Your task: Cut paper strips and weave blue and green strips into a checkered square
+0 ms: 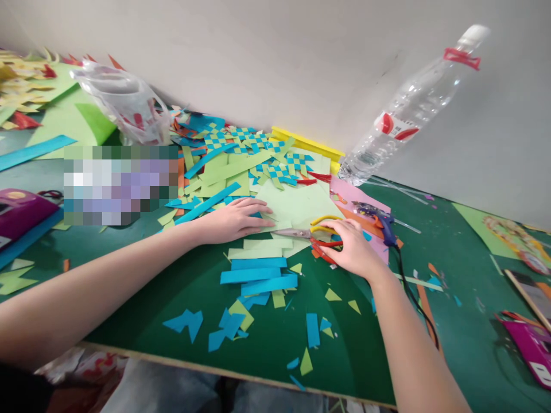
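Scissors (301,233), plastic-handled, in closed grip of right hand (353,250); left hand (235,221) flat on green paper (297,205).

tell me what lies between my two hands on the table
Head view: a pale green paper sheet lies between the left hand and the right hand, with the blades of the scissors pointing across it toward the left hand.

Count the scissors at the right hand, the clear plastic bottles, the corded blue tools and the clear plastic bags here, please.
Scissors: 1
Clear plastic bottle: 1
Corded blue tool: 1
Clear plastic bag: 1
Total: 4
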`<state>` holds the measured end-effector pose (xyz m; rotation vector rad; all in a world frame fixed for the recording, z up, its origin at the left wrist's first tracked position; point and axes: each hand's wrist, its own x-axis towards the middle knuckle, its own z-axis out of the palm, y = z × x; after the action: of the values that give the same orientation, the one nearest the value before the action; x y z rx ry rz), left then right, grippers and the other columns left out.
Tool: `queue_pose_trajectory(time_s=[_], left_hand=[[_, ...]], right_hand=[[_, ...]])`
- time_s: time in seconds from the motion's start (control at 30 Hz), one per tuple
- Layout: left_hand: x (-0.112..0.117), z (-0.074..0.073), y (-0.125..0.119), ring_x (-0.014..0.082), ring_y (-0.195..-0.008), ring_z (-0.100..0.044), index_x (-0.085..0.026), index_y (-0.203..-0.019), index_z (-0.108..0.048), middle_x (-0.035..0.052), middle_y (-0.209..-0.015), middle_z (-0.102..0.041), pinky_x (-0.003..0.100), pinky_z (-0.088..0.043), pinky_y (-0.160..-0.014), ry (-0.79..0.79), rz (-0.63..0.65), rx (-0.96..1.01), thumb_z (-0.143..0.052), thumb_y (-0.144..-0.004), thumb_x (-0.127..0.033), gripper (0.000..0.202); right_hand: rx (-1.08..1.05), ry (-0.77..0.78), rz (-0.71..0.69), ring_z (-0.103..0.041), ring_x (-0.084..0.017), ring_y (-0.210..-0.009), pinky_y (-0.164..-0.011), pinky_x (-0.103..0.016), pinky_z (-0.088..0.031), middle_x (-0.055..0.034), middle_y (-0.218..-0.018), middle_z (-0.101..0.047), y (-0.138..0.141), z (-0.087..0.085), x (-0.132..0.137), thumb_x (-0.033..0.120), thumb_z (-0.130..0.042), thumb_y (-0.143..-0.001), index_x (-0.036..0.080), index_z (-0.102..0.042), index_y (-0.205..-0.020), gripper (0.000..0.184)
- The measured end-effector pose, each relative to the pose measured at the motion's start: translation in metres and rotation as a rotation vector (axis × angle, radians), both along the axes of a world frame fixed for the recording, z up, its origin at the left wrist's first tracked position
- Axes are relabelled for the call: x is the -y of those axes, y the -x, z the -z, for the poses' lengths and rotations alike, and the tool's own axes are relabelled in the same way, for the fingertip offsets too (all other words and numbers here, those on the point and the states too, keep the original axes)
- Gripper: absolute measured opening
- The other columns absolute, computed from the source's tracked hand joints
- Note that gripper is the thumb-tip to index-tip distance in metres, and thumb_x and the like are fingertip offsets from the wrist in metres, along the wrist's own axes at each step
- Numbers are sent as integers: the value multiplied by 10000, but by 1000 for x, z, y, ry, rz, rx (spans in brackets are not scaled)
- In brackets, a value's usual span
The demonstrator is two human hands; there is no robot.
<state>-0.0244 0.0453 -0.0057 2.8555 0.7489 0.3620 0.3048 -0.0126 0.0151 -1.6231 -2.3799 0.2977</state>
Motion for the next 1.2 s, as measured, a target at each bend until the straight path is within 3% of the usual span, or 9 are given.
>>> queue_pose_trajectory(time_s=[0.17,0.37,0.7,0.87,1.03,1.2], left_hand=[[1,0,-1,239,-1358,-357,-330,-1327,-542,44,-1418,-485,436,-312,-1115,14,-4,-13,-332,-1014,-278,380],[1,0,-1,248,-1368,-341,-324,-1341,-529,49,-1428,-473,442,-301,-1119,4,1,-33,-326,-1014,-279,387],[0,1,-2,243,-1365,-353,-302,-1322,-550,52,-1410,-503,436,-307,-1124,-27,8,13,-385,-1002,-315,361],[3,-1,-3,253,-1377,-340,-354,-1325,-539,43,-1430,-480,458,-318,-1112,-9,10,-14,-389,-993,-239,383],[2,-1,-1,270,-1406,-290,-380,-1357,-496,30,-1482,-414,495,-324,-1103,28,-11,-72,-358,-926,-54,557],[2,0,0,274,-1405,-293,-391,-1362,-486,22,-1481,-415,496,-318,-1110,31,-7,-54,-380,-892,-25,605]], right_hand=[[-25,52,23,-520,-299,-1113,-891,-476,-473,-45,-1200,-628,-2,-3,2,389,-623,-800,310,-549,-1182,397],[-15,22,4,-494,-303,-1165,-973,-484,-415,-27,-1241,-613,-2,-5,3,424,-632,-794,294,-541,-1160,400],[-2,53,7,-486,-341,-1182,-920,-494,-448,-36,-1259,-601,3,-8,6,485,-623,-792,301,-532,-1153,415],[2,31,-16,-497,-332,-1183,-934,-509,-436,-49,-1237,-612,3,-6,4,475,-620,-798,301,-544,-1159,407],[-1,25,-25,-482,-314,-1218,-978,-518,-414,-39,-1236,-610,4,-3,2,408,-600,-825,307,-540,-1182,376],[10,-8,-58,-511,-277,-1200,-1017,-510,-402,-21,-1235,-616,5,-3,2,364,-581,-837,323,-537,-1193,361]])
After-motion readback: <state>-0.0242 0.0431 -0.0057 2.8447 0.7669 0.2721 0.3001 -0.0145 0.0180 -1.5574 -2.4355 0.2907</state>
